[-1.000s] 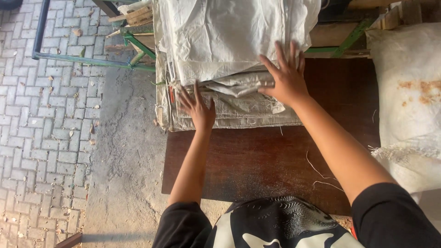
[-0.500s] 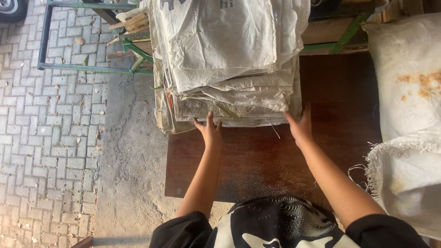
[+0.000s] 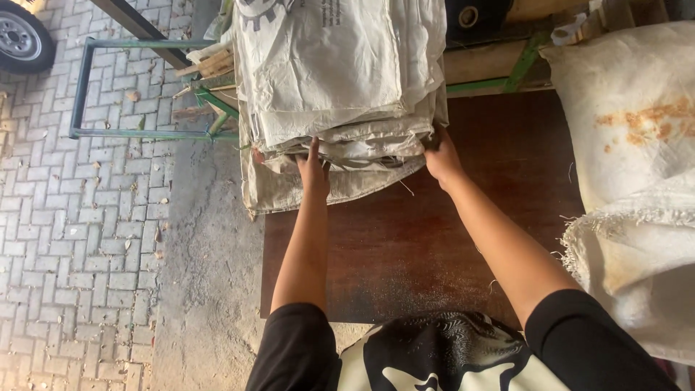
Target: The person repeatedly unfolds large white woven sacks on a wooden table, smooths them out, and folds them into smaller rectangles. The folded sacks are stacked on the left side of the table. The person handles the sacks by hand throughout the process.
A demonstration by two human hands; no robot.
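Slippage is the main risk: the stack of folded, off-white woven plastic sacks sits at the far edge of the dark brown wooden tabletop, and its loose upper layers could be shed sideways if lifted unevenly. The left hand and right hand are tucked fingers-first into the stack's lower layers; how tightly they are closed cannot be told. Half a second earlier, both hands were spread flat against the stack's front edge.
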